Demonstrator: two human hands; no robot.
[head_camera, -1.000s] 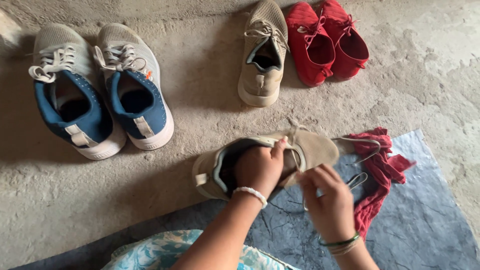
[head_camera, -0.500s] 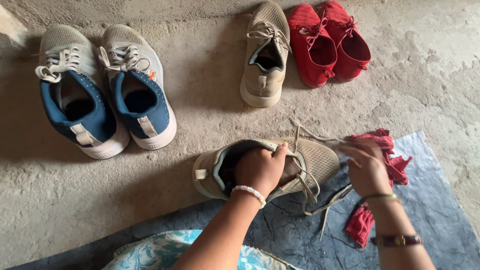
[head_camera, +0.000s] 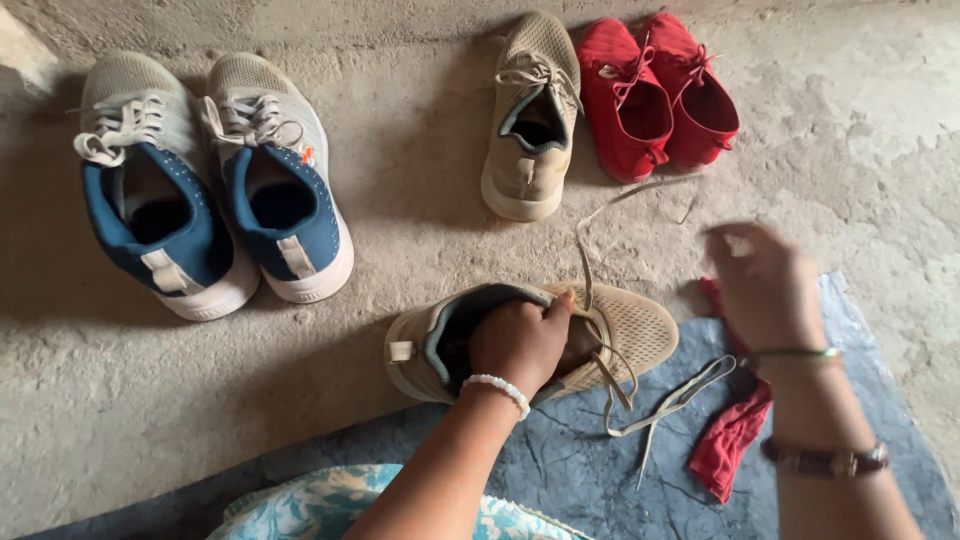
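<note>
Shoe in hand: I see a beige mesh sneaker (head_camera: 620, 335) lying on its side at lower centre of the frame, half on the concrete floor (head_camera: 400, 230), half on the grey-blue mat (head_camera: 560, 470).
Left hand: my left hand (head_camera: 518, 342) is pushed into the sneaker's opening, fingers curled over the collar and gripping it; a white bead bracelet (head_camera: 497, 388) sits on the wrist.
Right hand: my right hand (head_camera: 765, 285) is raised at right of centre and blurred; the fingers look bent, but I cannot tell whether they pinch anything. A green bangle (head_camera: 795, 352) and a brown wristwatch (head_camera: 825, 460) ride the forearm.
Laces: a beige lace (head_camera: 665, 405) trails loose from the sneaker across the mat toward lower right; another strand runs up from the tongue toward the upper right, past the red pair.
Cloth: a red rag (head_camera: 730, 450) lies on the mat just beside and partly under the right forearm.
Upper left: a pair of blue-and-grey sneakers (head_camera: 210, 180) stands side by side, toes toward the top edge.
Upper centre: the matching beige sneaker (head_camera: 530, 120) stands upright, well apart from the held one.
Upper right: a pair of red shoes (head_camera: 660, 90) sits touching each other, just beside that beige one.
Bottom edge: a teal floral garment (head_camera: 300, 505) shows at lower left of the mat.
</note>
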